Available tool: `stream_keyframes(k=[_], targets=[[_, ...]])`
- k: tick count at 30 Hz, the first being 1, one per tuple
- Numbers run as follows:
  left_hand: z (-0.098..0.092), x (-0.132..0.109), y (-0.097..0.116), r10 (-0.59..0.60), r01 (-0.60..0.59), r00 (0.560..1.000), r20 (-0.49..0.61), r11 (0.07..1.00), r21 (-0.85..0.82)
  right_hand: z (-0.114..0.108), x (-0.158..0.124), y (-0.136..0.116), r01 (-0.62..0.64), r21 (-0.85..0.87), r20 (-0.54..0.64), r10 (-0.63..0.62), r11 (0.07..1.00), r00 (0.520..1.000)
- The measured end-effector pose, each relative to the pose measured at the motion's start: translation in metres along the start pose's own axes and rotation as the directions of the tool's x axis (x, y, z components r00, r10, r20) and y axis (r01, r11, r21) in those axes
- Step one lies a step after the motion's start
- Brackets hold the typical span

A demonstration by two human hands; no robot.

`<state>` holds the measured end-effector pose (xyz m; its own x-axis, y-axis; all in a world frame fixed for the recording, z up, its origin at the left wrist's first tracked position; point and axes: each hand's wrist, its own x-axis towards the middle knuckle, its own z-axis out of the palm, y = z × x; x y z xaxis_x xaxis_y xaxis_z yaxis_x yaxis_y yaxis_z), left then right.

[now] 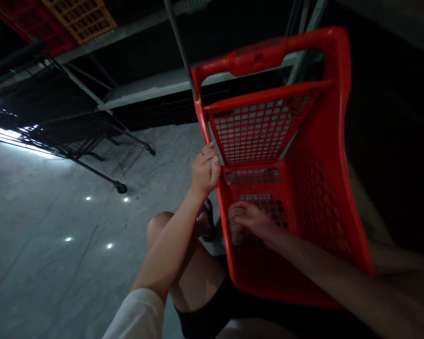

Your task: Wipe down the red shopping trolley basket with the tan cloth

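Note:
A red plastic shopping basket (pixel 342 141) with grid-pattern walls stands tilted in front of me, its open side towards me. My left hand (pixel 205 168) is closed around the basket's left rim. Inside the basket, my right hand (pixel 249 219) is curled near the left wall, beside the holes there. Something brownish shows at its fingers, but dim light and blur hide what it is. A moulded red handle (pixel 257 59) spans the basket's far end, and a thin metal rod (pixel 182 47) rises from its left corner.
To the left stands a dark wheeled metal cart (pixel 74 157) with casters on the grey floor (pixel 56 263). An orange crate (pixel 79 19) and a red crate (pixel 38 26) sit on a shelf (pixel 148 92) frame behind. My bent knee and sandalled foot (pixel 207 219) are beside the basket.

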<state>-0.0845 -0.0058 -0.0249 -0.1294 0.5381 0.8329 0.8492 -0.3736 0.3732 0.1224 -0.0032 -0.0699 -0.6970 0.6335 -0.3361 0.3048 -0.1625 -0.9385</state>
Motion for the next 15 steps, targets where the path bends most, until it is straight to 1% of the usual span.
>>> stream_keyframes(k=[2,4,6,7,8,9,11,13,14,15], targets=[[0.0,0.002,-0.001,0.011,-0.011,1.0,0.009,1.0,0.0,0.003,-0.006,-0.027,-0.003,-0.031,-0.011,0.003,1.0,1.0],[0.0,0.003,-0.002,0.035,-0.035,0.999,0.014,0.999,0.016,0.01,-0.021,-0.047,0.025,-0.088,-0.057,-0.03,0.996,0.998],[0.0,0.004,-0.001,0.064,-0.064,0.998,0.012,0.997,0.049,0.017,-0.043,-0.055,0.12,-0.159,-0.12,-0.14,0.98,0.983],[0.0,0.004,-0.001,0.074,-0.075,0.997,0.007,0.995,0.069,0.02,-0.056,-0.054,0.19,-0.209,-0.152,-0.224,0.959,0.963],[0.0,0.004,-0.001,0.083,-0.083,0.997,0.003,0.993,0.087,0.022,-0.069,-0.05,0.269,-0.276,-0.175,-0.323,0.923,0.93],[0.001,0.004,-0.001,0.087,-0.086,0.996,0.001,0.991,0.1,0.023,-0.082,-0.044,0.342,-0.352,-0.183,-0.423,0.871,0.887],[0.003,0.003,-0.001,0.092,-0.092,0.996,0.003,0.989,0.114,0.023,-0.106,-0.027,0.446,-0.519,-0.158,-0.595,0.729,0.788],[0.004,0.003,-0.001,0.114,-0.113,0.993,0.001,0.987,0.114,0.02,-0.124,-0.011,0.484,-0.692,-0.075,-0.72,0.536,0.69],[0.005,0.002,-0.002,0.129,-0.128,0.992,-0.003,0.985,0.116,0.017,-0.13,-0.005,0.492,-0.762,-0.015,-0.772,0.42,0.636],[0.007,0.002,-0.002,0.144,-0.142,0.99,-0.007,0.983,0.12,0.014,-0.135,0.0,0.492,-0.813,0.051,-0.805,0.31,0.591]])
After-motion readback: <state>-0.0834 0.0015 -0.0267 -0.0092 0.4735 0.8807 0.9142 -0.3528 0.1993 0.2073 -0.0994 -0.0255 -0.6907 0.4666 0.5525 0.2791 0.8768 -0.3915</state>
